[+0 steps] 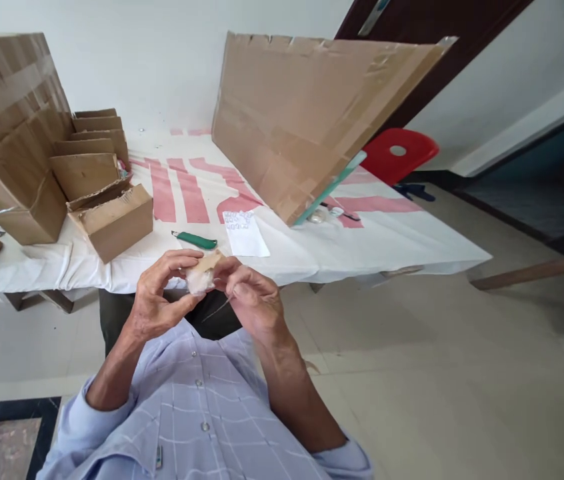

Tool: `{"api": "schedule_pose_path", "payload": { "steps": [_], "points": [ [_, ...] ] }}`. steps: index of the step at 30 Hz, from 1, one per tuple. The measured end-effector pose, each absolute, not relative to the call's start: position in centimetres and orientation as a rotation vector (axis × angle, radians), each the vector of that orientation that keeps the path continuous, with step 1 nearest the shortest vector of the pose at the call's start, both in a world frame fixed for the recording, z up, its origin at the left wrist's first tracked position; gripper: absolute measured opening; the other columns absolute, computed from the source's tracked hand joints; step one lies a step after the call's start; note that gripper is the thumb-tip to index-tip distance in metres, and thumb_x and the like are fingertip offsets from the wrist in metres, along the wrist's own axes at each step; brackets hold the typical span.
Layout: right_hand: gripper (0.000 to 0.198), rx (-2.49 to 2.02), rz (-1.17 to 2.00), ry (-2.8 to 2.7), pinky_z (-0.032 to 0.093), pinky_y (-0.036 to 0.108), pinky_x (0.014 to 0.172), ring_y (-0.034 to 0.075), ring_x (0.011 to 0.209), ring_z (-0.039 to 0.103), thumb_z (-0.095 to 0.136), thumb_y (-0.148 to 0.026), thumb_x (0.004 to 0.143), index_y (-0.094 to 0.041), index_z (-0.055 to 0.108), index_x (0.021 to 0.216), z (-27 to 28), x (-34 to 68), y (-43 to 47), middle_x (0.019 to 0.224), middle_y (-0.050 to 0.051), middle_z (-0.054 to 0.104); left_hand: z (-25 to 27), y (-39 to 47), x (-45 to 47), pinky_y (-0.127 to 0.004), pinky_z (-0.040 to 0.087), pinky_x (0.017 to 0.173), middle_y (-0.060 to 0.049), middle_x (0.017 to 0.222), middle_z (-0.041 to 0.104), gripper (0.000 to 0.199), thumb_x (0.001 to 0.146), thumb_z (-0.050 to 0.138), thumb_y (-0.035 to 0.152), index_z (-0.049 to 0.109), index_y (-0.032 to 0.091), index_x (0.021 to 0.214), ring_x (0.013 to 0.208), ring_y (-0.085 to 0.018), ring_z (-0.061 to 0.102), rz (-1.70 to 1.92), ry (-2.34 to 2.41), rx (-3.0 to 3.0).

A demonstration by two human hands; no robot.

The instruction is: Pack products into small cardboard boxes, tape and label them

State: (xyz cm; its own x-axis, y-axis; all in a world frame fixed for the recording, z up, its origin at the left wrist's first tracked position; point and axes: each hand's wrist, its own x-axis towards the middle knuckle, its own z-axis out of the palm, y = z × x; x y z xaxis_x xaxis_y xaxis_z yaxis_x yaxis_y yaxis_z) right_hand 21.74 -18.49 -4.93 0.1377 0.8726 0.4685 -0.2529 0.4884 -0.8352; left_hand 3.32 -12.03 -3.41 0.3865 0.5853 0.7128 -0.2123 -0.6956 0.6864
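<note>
One small tan-and-white bundle (206,265) is held up between both hands, near the tabletop's (392,243) front edge. It looks light and soft (the white part is perhaps slippery plastic), so the stiffer-looking tan edge seems the better hold. The left hand (161,298), half curled, grips its left side; the right hand (256,297), more tightly bent, pinches the right. Beyond lie one green cutter (195,240) and one paper sheet (247,235).
</note>
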Motion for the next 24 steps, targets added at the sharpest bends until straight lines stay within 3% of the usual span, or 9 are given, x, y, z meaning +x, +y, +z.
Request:
{"api": "schedule_pose_path", "payload": {
  "steps": [4, 7, 10, 13, 15, 19, 21, 24],
  "points": [
    [0.033, -0.668, 0.892, -1.159, 0.067, 0.039, 0.082, 0.023, 0.098, 0.074, 0.081, -0.049, 0.095, -0.025, 0.070, 0.075, -4.3, 21.2, -19.5, 0.105, 0.005, 0.075, -3.3, -13.0, 1.8, -0.036, 0.066, 0.094, -0.017, 0.144, 0.073, 0.058, 0.090, 0.088, 0.026, 0.069, 0.026, 0.145, 0.132, -0.029, 0.072, 1.354, 0.214, 2.013],
    [0.031, -0.677, 0.874, -1.155, 0.066, 0.039, 0.082, 0.023, 0.098, 0.074, 0.081, -0.048, 0.094, -0.025, 0.071, 0.076, -3.9, 21.1, -20.2, 0.107, 0.006, 0.077, -3.3, -13.5, 1.1, -0.039, 0.066, 0.097, -0.016, 0.147, 0.073, 0.047, 0.100, 0.078, 0.036, 0.071, 0.027, 0.146, 0.135, -0.031, 0.071, 1.311, 0.168, 1.980],
    [0.027, -0.688, 0.866, -1.168, 0.065, 0.039, 0.082, 0.023, 0.097, 0.075, 0.082, -0.047, 0.095, -0.026, 0.075, 0.078, -3.7, 21.0, -20.7, 0.109, 0.005, 0.079, -3.5, -14.0, 1.0, -0.043, 0.064, 0.105, -0.012, 0.133, 0.080, 0.030, 0.106, 0.072, 0.028, 0.079, 0.030, 0.135, 0.126, -0.026, 0.076, 1.416, 0.228, 1.907],
    [0.023, -0.689, 0.866, -1.202, 0.064, 0.039, 0.085, 0.024, 0.102, 0.076, 0.081, -0.045, 0.096, -0.027, 0.078, 0.082, -3.8, 20.8, -21.1, 0.113, 0.005, 0.080, -3.7, -14.4, 1.1, -0.036, 0.067, 0.095, -0.011, 0.121, 0.083, 0.024, 0.098, 0.082, 0.024, 0.084, 0.027, 0.122, 0.113, -0.023, 0.080, 1.514, 0.303, 1.862],
    [0.021, -0.693, 0.857, -1.224, 0.062, 0.042, 0.093, 0.025, 0.109, 0.076, 0.080, -0.043, 0.098, -0.027, 0.079, 0.084, -4.0, 20.7, -21.2, 0.116, 0.004, 0.080, -3.5, -14.7, 1.1, -0.031, 0.066, 0.087, -0.011, 0.116, 0.082, 0.019, 0.095, 0.086, 0.025, 0.085, 0.025, 0.114, 0.106, -0.021, 0.080, 1.551, 0.334, 1.871],
    [0.020, -0.694, 0.829, -1.275, 0.056, 0.050, 0.111, 0.027, 0.120, 0.074, 0.079, -0.042, 0.099, -0.028, 0.079, 0.085, -3.9, 20.4, -21.4, 0.118, 0.005, 0.081, -2.7, -15.3, 1.0, -0.035, 0.065, 0.091, -0.008, 0.114, 0.079, 0.014, 0.095, 0.084, 0.019, 0.080, 0.024, 0.107, 0.104, -0.020, 0.078, 1.625, 0.363, 2.021],
    [0.022, -0.705, 0.823, -1.291, 0.059, 0.050, 0.109, 0.028, 0.120, 0.074, 0.079, -0.044, 0.099, -0.027, 0.078, 0.084, -3.8, 20.2, -21.6, 0.119, 0.005, 0.080, -2.2, -15.6, 0.9, -0.035, 0.065, 0.090, -0.008, 0.114, 0.078, 0.015, 0.095, 0.082, 0.014, 0.078, 0.024, 0.106, 0.103, -0.019, 0.077, 1.683, 0.387, 2.103],
    [0.023, -0.781, 0.817, -1.293, 0.066, 0.043, 0.091, 0.025, 0.109, 0.076, 0.078, -0.044, 0.098, -0.026, 0.077, 0.084, -3.5, 19.6, -22.0, 0.124, 0.006, 0.078, -1.8, -16.0, 1.0, -0.034, 0.064, 0.091, -0.007, 0.115, 0.077, 0.022, 0.094, 0.080, 0.008, 0.074, 0.023, 0.109, 0.103, -0.018, 0.076, 1.769, 0.454, 2.180]
  ]
}}
